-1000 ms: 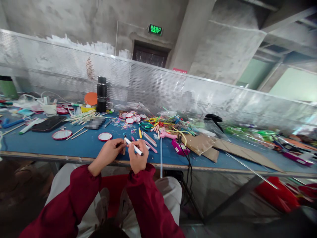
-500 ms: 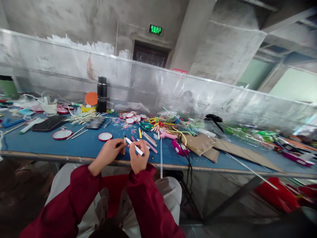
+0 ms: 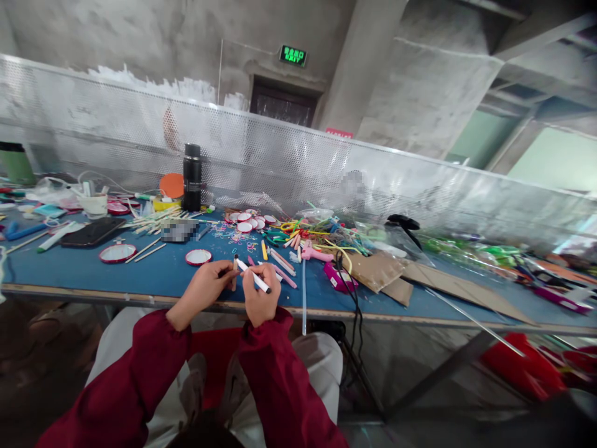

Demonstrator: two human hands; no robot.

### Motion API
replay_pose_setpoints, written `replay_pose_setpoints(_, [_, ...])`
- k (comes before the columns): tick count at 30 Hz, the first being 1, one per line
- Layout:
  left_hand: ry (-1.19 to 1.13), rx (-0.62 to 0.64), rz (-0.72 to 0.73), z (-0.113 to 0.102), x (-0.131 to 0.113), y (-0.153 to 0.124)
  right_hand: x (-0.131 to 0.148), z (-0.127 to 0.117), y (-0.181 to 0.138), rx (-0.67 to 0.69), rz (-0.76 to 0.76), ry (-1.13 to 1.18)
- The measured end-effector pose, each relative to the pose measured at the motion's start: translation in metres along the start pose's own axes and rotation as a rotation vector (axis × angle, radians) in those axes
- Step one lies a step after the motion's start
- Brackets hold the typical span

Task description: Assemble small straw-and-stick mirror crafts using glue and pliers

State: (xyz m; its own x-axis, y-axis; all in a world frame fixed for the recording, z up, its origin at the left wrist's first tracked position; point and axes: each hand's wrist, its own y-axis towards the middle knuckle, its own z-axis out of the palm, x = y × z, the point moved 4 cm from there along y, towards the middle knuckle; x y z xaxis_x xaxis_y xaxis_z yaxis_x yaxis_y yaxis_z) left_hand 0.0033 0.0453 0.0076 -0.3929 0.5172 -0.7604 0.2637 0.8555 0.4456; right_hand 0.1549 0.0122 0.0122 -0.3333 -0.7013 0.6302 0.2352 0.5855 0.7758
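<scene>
My left hand (image 3: 212, 286) is closed on a small tan stick-like piece (image 3: 234, 274), held upright near the table's front edge. The top end of that piece looks dark. In my right hand (image 3: 262, 297) is a white marker (image 3: 253, 275) with a black end, gripped like a pen. Its tip points up and left and meets or nearly meets the top of the tan piece; I cannot tell whether they touch. Just beyond my hands lie a yellow stick (image 3: 264, 251) and several pink sticks (image 3: 284, 274). A red-rimmed white disc (image 3: 198, 257) sits left of them.
A black bottle (image 3: 191, 178) stands at the back beside an orange disc (image 3: 171, 185). A black phone (image 3: 93, 231) lies at left. To the right are a pink glue gun (image 3: 317, 252), a purple box (image 3: 339, 277), hanging black cables and cardboard (image 3: 373, 269).
The marker in my right hand has tilted or shifted very slightly. My left hand and the tan piece stay where they were.
</scene>
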Motion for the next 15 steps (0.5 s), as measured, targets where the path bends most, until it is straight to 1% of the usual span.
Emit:
replay_pose_setpoints(7, [-0.02,-0.002,-0.004,-0.0002,-0.0009,0.0001,0.0015,-0.0032,-0.0001,-0.049,0.02,-0.013])
replay_pose_setpoints(15, [-0.008,0.001,-0.011,0.001,0.0028,0.0004,0.0042,-0.0008,-0.0001,0.009,-0.019,0.002])
